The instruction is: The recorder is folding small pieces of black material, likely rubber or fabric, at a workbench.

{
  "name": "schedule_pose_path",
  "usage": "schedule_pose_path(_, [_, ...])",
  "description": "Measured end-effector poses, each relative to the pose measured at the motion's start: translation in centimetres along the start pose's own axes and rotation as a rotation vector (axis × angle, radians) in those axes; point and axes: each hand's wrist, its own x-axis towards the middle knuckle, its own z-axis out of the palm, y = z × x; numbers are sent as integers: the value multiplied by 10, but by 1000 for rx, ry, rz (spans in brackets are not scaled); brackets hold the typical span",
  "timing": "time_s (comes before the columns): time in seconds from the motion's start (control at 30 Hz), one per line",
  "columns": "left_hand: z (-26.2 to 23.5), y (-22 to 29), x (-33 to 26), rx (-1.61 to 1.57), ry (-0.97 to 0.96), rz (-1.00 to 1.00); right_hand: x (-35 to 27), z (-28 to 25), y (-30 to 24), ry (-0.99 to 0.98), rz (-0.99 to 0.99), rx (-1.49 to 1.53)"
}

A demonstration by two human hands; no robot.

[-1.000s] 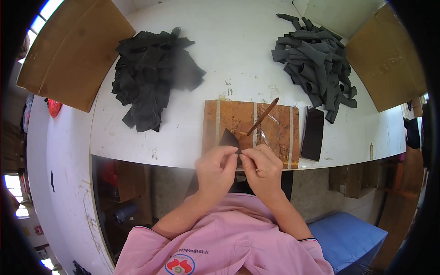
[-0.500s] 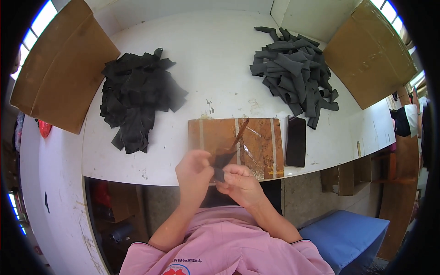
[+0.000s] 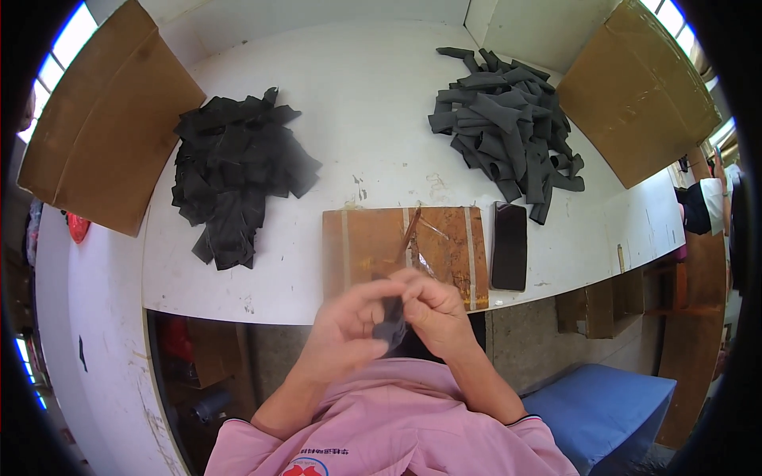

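A small piece of dark grey fabric (image 3: 387, 329) is between my two hands, just over the table's front edge. My left hand (image 3: 345, 325) curls round it, thumb low on the cloth and index finger stretched across to the other hand. At its upper end my right hand (image 3: 436, 316) pinches the cloth between thumb and fingers; the fingers hide part of it. Beyond the hands lies a brown board (image 3: 361, 238) with pale strips across it. A thin brown stick (image 3: 410, 234) rests on the board, its lower end near my fingers.
A heap of flat black fabric pieces (image 3: 230, 170) lies at the left, and a pile of grey tube-like pieces (image 3: 508, 119) at the right. A dark phone (image 3: 509, 246) lies beside the board. Cardboard sheets (image 3: 103, 119) stand at both sides. A blue-covered thing (image 3: 603, 412) is at lower right.
The right hand has moved up and right to the cloth's upper end. My left hand has dropped lower, its fingers now across the cloth, which hangs nearer to me.
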Motion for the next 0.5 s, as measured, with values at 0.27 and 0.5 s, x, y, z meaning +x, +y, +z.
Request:
schedule_pose_path(0.27, [9,-26,17,722,416,584,12,16,-42,151,-310,-823])
schedule_pose_path(0.5, [30,27,36,-120,124,181,31,18,-88,85,-69,-374])
